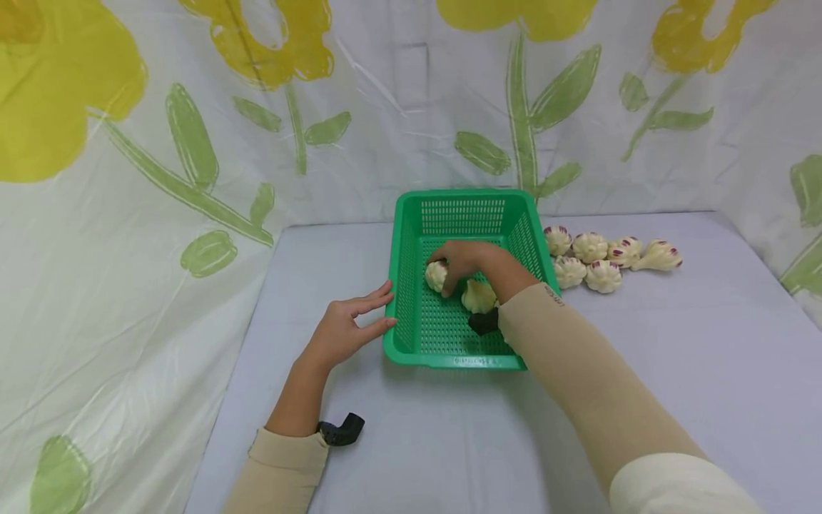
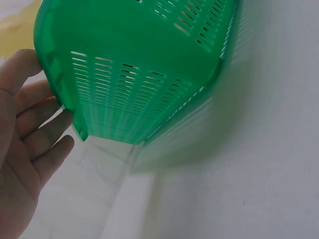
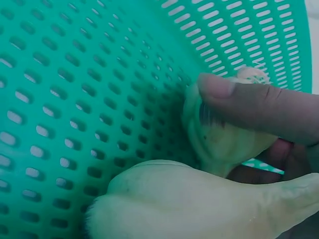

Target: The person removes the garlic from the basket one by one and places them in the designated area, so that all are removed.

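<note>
My right hand (image 1: 467, 258) is inside a green plastic basket (image 1: 462, 362). It grips a cream garlic bulb (image 1: 435, 277) near the basket's left wall. In the right wrist view the thumb lies across this garlic bulb (image 3: 219, 144). A second garlic bulb (image 1: 477, 296) lies on the basket floor, just below the hand; its long neck shows in the right wrist view. My left hand (image 1: 347, 328) touches the basket's left rim from outside. Its fingers are fairly straight, as the left wrist view shows beside the perforated basket wall (image 2: 124, 94).
Several garlic bulbs (image 1: 589, 247) with purple-streaked tips lie on the table (image 1: 437, 442) right of the basket. A white flower-printed curtain (image 1: 411, 107) hangs behind the table and down its left side.
</note>
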The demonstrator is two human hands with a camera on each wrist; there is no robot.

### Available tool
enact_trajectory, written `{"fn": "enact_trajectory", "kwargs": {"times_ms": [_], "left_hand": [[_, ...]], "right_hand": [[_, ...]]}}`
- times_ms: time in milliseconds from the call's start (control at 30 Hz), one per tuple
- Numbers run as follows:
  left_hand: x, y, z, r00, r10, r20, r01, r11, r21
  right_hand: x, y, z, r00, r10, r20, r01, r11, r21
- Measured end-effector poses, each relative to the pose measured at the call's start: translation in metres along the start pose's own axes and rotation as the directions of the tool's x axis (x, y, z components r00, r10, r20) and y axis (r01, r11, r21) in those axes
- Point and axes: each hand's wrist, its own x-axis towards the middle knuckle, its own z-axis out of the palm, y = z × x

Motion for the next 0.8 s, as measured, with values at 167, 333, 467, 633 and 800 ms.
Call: {"fn": "enact_trajectory", "kwargs": {"times_ms": [167,333,467,633,800], "left_hand": [[-0.001,0.000,0.001,0.999,0.041,-0.020,-0.040,0.999,0.005],[-0.001,0.000,0.004,0.997,0.078,-0.029,-0.077,0.997,0.005],[0.000,-0.002,0.007,0.997,0.079,-0.018,-0.079,0.997,0.003],[0.000,-0.001,0.007,0.997,0.077,-0.009,-0.077,0.997,-0.011],[0.001,0.000,0.006,0.997,0.075,-0.010,-0.075,0.997,-0.015]], "right_hand": [[0.002,-0.001,-0.001,1.000,-0.022,-0.020,0.022,1.000,0.016],[0.003,-0.001,-0.002,0.998,-0.025,-0.052,0.027,0.999,0.041],[0.004,0.001,-0.003,0.996,-0.028,-0.081,0.034,0.997,0.074],[0.006,0.005,-0.005,0.986,-0.041,-0.163,0.066,0.987,0.148],[0.006,0.010,-0.009,0.962,-0.070,-0.265,0.125,0.973,0.193]]}}
